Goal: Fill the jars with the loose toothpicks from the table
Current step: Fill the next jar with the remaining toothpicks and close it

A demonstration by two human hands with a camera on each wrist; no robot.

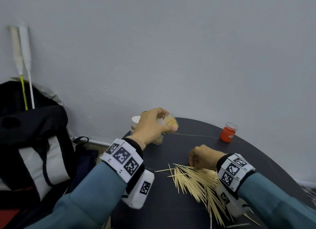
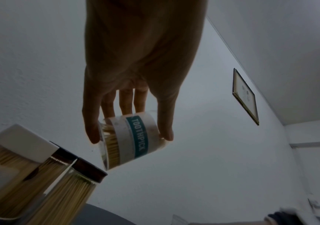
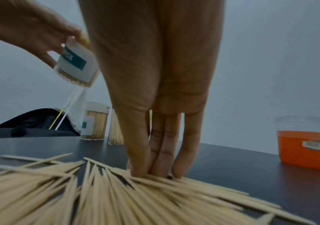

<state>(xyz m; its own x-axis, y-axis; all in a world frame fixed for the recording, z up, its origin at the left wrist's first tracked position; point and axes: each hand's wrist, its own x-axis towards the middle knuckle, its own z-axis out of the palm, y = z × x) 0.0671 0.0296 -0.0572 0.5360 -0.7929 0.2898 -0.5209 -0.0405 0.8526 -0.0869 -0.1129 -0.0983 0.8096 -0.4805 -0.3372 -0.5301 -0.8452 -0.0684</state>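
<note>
- Your right hand (image 3: 155,106) points straight down, fingertips (image 3: 139,172) bunched together and touching the far edge of the loose toothpicks (image 1: 196,182). Whether any are already pinched I cannot tell; the tips press into the pile.
- Your left hand (image 1: 150,126) is wrapped around a small clear jar (image 2: 130,140), thumb on one side and fingers on the other, holding it in the air and tilted. Its label reads TOOTHPICK and it already looks largely filled.
- The pile fans across the dark table (image 1: 188,140), mostly lying one way, running from under your right wrist out towards you.
- These sticks are light, stiff and thin, with sharp points. They roll and slip apart easily, so I judge a pinch across the middle of a small aligned bundle holds better than grabbing at the ends.
- Expect a bundle to splay if squeezed loosely; squared ends should drop into the mouth more cleanly.
- The held jar is light, smooth plastic or glass; grip it around the label band, as you do now, and keep the mouth turned towards the right hand.
- Further out, more jars of toothpicks (image 3: 95,121) stand at the far left edge of the table, one with a white lid.
- An orange jar (image 1: 228,132) stands apart at the far right; a dark bag (image 1: 34,143) sits off to the left.
</note>
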